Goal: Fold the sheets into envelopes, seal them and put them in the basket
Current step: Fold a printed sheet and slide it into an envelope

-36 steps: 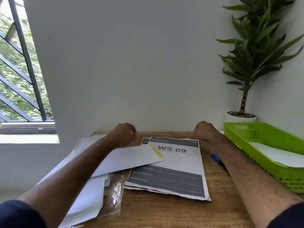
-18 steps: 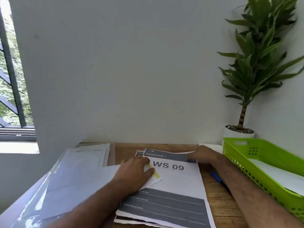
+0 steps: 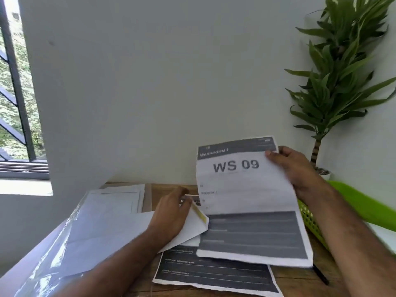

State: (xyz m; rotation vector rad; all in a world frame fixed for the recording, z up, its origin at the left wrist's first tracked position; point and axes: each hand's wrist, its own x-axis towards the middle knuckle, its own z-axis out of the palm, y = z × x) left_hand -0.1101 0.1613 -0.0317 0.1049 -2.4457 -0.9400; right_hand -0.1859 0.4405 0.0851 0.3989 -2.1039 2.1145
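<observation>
Right grip pinching, one sheet (raised)

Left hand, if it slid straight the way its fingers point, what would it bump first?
Probably the dark-topped sheet lying just past the left hand; depth is unclear, so perhaps the lifted WS 09 sheet.

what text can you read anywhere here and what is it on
"WS 09": large print on the lifted sheet, which the right hand holds.
"WASHROOM 1": white letters in the dark band along the top of that sheet.
"Washroom 1": small faint line lower on it.
The other small lines on it, and the white lines on the sheet on the table, are too blurred to read.
</observation>
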